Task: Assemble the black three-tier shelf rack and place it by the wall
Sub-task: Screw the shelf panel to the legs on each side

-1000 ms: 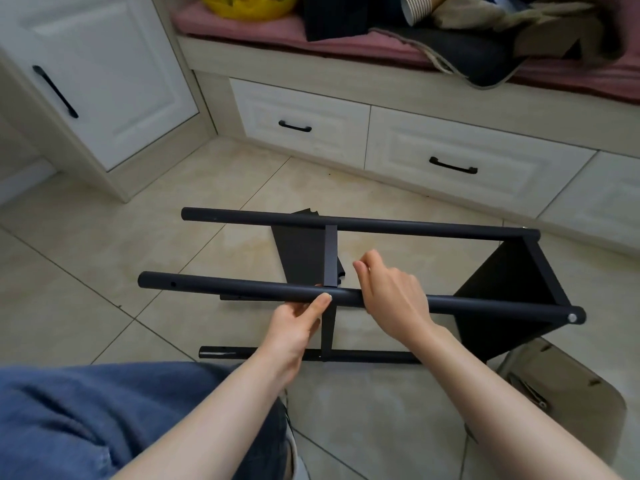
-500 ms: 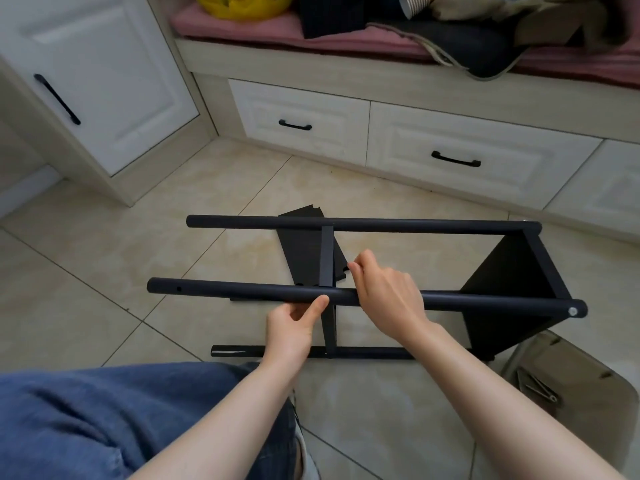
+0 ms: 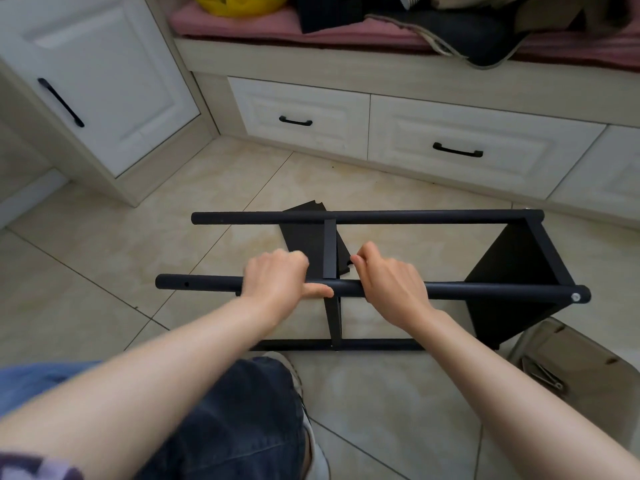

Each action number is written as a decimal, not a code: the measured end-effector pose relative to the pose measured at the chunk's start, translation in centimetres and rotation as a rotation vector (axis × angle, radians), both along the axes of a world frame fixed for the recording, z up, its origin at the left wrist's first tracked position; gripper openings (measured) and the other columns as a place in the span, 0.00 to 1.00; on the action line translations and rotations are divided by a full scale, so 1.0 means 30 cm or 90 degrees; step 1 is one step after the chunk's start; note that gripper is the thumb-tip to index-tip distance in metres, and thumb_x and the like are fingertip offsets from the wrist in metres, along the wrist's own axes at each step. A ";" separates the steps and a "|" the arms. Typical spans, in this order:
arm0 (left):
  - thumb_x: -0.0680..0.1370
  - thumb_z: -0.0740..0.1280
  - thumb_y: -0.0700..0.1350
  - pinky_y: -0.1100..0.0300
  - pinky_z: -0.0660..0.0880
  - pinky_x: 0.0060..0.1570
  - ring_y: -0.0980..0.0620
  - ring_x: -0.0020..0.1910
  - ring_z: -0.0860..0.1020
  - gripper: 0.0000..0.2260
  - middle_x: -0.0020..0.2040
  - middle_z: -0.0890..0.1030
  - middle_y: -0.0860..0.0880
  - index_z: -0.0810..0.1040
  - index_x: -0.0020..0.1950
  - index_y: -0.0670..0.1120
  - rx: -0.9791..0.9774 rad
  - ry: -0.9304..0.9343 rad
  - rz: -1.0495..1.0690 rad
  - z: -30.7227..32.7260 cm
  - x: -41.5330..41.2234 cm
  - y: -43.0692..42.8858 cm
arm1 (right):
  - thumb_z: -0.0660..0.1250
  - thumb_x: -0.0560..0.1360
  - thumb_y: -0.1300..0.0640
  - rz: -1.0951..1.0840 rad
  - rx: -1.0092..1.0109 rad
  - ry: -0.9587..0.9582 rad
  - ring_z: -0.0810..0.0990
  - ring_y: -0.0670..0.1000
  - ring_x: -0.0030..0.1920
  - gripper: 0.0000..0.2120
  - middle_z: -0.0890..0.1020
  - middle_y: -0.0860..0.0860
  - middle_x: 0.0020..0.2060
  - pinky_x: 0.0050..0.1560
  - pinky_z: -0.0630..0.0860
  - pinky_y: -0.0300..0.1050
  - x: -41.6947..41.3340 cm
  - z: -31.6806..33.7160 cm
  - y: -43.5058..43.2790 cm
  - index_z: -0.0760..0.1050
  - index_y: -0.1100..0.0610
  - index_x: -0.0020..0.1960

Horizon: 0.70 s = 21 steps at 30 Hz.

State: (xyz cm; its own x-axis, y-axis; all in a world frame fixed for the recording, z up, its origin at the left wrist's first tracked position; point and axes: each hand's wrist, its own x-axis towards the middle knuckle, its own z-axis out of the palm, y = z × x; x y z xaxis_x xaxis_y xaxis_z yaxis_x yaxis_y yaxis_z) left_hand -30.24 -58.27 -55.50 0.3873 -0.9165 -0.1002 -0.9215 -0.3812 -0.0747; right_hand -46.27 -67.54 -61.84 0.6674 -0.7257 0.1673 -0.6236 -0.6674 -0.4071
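Head view, left hand (image 3: pixel 277 280), right hand (image 3: pixel 391 284), each grip holding nearest pole (image 3: pixel 485 294) of three

Head-worn camera looks steeply down, close over hands (image 3: pixel 332 285) and floor (image 3: pixel 104 254).

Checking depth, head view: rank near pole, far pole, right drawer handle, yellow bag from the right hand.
1. near pole, gripped by the right hand
2. far pole, just beyond
3. right drawer handle, ahead
4. yellow bag, far upper left
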 end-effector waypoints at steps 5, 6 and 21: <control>0.71 0.62 0.75 0.55 0.65 0.46 0.47 0.57 0.73 0.31 0.58 0.75 0.51 0.70 0.55 0.49 0.018 -0.162 -0.338 0.025 0.073 -0.078 | 0.50 0.84 0.44 -0.001 0.067 -0.005 0.79 0.57 0.32 0.12 0.79 0.48 0.29 0.36 0.74 0.53 -0.003 0.014 0.000 0.63 0.51 0.50; 0.72 0.59 0.76 0.54 0.68 0.53 0.47 0.62 0.71 0.35 0.64 0.74 0.50 0.71 0.62 0.48 0.028 -0.156 -0.360 0.024 0.089 -0.082 | 0.50 0.84 0.43 -0.013 0.095 -0.010 0.79 0.54 0.31 0.12 0.79 0.48 0.27 0.37 0.75 0.52 -0.002 0.017 -0.005 0.64 0.50 0.50; 0.75 0.47 0.74 0.68 0.30 0.73 0.63 0.78 0.34 0.44 0.82 0.44 0.55 0.47 0.84 0.49 0.069 0.132 -0.410 -0.068 0.183 -0.079 | 0.56 0.84 0.50 -0.040 0.170 -0.097 0.74 0.53 0.45 0.11 0.77 0.48 0.39 0.41 0.65 0.48 0.151 0.108 -0.189 0.67 0.52 0.44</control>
